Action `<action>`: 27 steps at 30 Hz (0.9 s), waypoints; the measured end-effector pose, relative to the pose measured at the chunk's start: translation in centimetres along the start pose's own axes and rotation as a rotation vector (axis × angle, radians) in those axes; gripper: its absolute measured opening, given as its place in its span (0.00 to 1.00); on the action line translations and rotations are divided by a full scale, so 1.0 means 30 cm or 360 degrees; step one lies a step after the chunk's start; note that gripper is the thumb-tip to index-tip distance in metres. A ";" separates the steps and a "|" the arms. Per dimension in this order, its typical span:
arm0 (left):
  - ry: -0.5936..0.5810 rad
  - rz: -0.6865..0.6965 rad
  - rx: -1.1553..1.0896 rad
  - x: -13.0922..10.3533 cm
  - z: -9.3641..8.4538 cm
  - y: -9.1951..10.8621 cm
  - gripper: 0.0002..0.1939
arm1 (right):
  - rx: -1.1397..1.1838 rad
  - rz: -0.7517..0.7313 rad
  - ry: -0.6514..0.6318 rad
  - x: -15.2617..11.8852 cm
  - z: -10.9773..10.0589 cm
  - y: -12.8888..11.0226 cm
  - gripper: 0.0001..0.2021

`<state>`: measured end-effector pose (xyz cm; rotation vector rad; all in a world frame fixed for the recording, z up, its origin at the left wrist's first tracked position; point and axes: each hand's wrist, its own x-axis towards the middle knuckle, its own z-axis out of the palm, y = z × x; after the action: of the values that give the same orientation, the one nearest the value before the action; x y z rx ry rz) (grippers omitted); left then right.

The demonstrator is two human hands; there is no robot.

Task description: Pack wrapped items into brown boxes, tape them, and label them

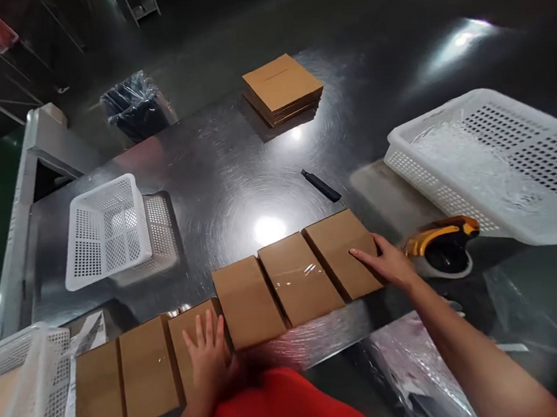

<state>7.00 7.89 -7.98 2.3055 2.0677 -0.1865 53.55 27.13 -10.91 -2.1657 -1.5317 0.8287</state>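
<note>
Hands (208,358) on boxes (248,301), clear plastic (472,155) in large basket (416,171), plastic-lined black bin (142,118)

Steel tabletop (204,163): lit from above, glaring white beyond and between left fingers (209,328) and right fingers (383,245).
Cardboard boxes (251,297): moderately lit beneath both, fairly sharp.
Floor (202,50): dim, soft, far beyond.
Large basket (414,171): edge-stretched, rightward of both.

Bxs (249,302) in row on tbl (207,196)
</note>
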 end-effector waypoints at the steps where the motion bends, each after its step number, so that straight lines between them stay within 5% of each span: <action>1: 0.0011 -0.0028 0.0033 -0.004 0.005 -0.022 0.37 | -0.0030 0.0029 -0.0010 -0.031 0.015 -0.016 0.39; 8: 0.0081 -0.0003 -0.0013 -0.038 -0.002 -0.165 0.31 | -0.0250 0.0184 -0.0086 -0.188 0.067 -0.095 0.38; 13: 0.0215 -0.0007 -0.0096 0.086 -0.057 -0.132 0.30 | -0.0466 0.0002 -0.0101 -0.180 0.048 -0.121 0.40; 17: 0.0189 -0.0008 -0.0220 0.308 -0.113 -0.047 0.38 | -0.0880 -0.0424 0.0254 -0.192 0.083 -0.259 0.45; 20: 0.0028 0.0037 -0.0234 0.405 -0.104 -0.003 0.41 | -0.1012 -0.0986 0.0248 -0.186 0.169 -0.401 0.35; 23: 0.0005 0.0019 -0.0129 0.396 -0.061 0.015 0.41 | -0.1026 -0.1237 0.0027 -0.162 0.256 -0.481 0.31; 27: 0.0031 -0.0069 -0.0099 0.337 -0.030 0.011 0.41 | -0.1002 -0.1285 -0.0073 -0.155 0.308 -0.463 0.31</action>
<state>8.45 17.95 -8.27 2.2374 2.1022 -0.1000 36.38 27.21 -8.52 -1.5640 -2.6582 0.1221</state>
